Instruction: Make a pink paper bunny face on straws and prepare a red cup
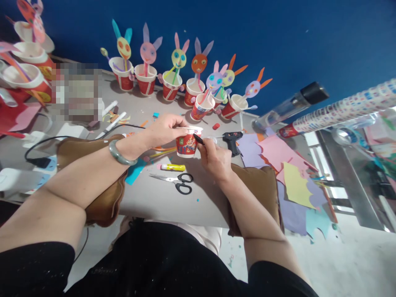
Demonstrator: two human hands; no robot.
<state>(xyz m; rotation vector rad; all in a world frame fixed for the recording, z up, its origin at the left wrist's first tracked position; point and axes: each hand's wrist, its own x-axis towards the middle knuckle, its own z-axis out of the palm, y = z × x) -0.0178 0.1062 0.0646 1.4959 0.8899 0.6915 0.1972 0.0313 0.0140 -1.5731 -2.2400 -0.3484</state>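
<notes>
My left hand (168, 131) grips a red paper cup (185, 145) by its white rim, holding it upright above the table. In my right hand (215, 156) is a black pen-shaped tool (199, 139), its tip against the cup's side just below the rim. I cannot tell whether the tip has gone through. Nearer to me lie a yellow glue stick (173, 167) and black-handled scissors (181, 183). A black glue gun (232, 142) rests to the right of my right hand.
Paper cups with rabbit heads (148, 53) line the blue wall. Coloured paper (293, 177) covers the right side, below a long stack of cups (343, 107). Brown cushions (253, 185) lie under both forearms. A black cable (64, 139) crosses the left.
</notes>
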